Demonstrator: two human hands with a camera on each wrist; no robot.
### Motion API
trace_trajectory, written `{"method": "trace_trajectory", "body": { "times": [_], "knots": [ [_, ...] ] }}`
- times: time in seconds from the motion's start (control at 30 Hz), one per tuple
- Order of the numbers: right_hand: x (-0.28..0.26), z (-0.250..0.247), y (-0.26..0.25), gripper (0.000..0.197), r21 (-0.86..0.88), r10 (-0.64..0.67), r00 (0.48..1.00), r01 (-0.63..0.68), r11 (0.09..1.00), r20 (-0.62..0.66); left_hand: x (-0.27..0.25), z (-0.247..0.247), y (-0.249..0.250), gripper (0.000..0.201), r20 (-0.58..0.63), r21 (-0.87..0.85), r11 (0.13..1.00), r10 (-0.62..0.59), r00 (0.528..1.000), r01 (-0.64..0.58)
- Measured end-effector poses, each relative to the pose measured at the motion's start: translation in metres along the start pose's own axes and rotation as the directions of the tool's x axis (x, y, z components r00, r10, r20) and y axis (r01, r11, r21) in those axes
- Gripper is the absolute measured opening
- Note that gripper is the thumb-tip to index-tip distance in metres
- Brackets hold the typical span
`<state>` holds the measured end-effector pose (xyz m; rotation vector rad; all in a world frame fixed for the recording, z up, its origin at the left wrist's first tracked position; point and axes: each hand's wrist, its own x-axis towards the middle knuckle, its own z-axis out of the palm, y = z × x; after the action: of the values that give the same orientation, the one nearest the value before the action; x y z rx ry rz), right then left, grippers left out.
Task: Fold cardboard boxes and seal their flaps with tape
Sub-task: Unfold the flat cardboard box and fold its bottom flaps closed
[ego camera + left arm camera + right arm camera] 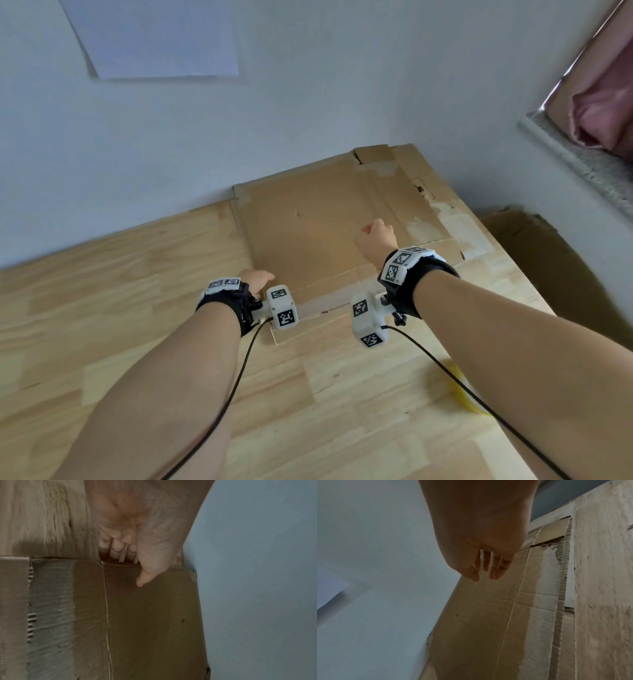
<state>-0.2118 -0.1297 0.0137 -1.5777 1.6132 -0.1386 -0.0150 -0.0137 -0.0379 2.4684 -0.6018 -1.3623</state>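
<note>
A pale wall (308,102) backed the wooden worktop (137,342). The flattened cardboard box (308,222) lay at its far right corner, long axis running toward the wall. The left hand (137,534) pinched its near-left edge; the right hand (479,540) hovered above it, fingers relaxed.

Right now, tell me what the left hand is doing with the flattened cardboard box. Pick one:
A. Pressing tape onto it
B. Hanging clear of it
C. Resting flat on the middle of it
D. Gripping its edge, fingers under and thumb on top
D. In the left wrist view, the left hand curls its fingers under the edge of the flattened cardboard box, the thumb lying on top.
</note>
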Motion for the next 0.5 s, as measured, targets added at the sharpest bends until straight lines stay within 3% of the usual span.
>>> {"method": "trace_trajectory", "body": {
  "times": [0.13,0.23,0.33,0.5],
  "knots": [
    [-0.001,0.002,0.002,0.034,0.039,0.000,1.000,0.001,0.999,-0.011,0.000,-0.007,-0.002,0.067,0.044,-0.045,0.999,0.010,0.999,-0.008],
    [-0.006,0.003,0.007,0.034,0.061,0.016,0.999,-0.014,0.998,-0.029,-0.003,-0.014,-0.007,0.059,0.096,-0.146,0.989,0.032,0.995,-0.017],
    [-0.012,0.001,0.007,0.034,0.068,0.018,0.999,-0.015,0.998,-0.041,-0.010,-0.022,-0.012,0.049,0.071,-0.286,0.953,0.123,0.990,-0.098],
    [-0.026,-0.012,-0.007,0.035,0.093,-0.053,0.994,0.063,0.994,-0.099,-0.033,-0.042,-0.003,0.054,0.066,-0.353,0.906,0.272,0.960,-0.233]
  ]
}}
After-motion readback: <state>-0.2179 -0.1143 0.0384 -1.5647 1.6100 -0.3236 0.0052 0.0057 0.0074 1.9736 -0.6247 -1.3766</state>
